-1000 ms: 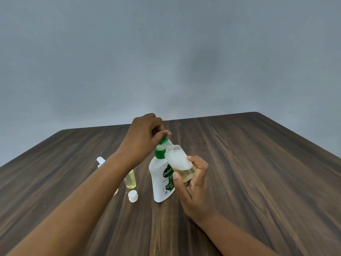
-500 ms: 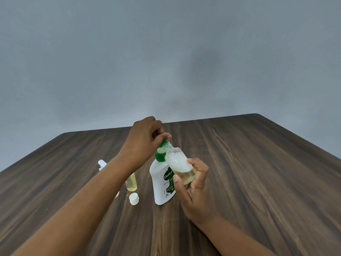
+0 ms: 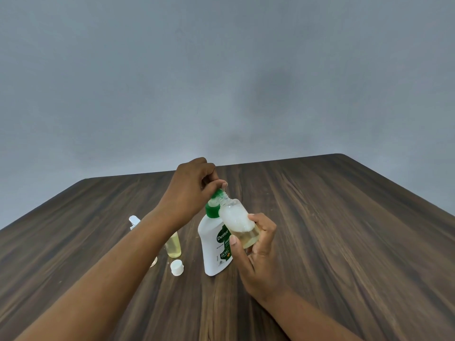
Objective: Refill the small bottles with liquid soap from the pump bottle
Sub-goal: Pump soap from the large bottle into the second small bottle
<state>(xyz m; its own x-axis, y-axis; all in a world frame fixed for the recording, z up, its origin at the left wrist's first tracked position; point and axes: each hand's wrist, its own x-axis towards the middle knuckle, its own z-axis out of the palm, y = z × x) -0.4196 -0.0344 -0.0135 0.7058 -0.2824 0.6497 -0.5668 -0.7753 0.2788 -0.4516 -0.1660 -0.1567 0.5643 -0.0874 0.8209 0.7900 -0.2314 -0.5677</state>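
A white pump bottle (image 3: 213, 252) with a green collar and pump head stands on the wooden table (image 3: 344, 242). My left hand (image 3: 189, 195) curls over the green pump head and grips it from above. My right hand (image 3: 256, 254) holds a small clear bottle (image 3: 237, 221), tilted, with its open neck up at the pump nozzle. Pale yellow soap sits in that bottle's lower end, white foam above it. A second small bottle (image 3: 173, 246) of yellow liquid stands left of the pump bottle, partly behind my left forearm.
A loose white cap (image 3: 177, 267) lies on the table in front of the second small bottle. A white spray top (image 3: 134, 222) shows behind my left forearm. A grey wall rises behind the table's far edge.
Both hands and both bottles stay in the same relation. The view has shifted slightly, so everything sits a little lower in the frame.
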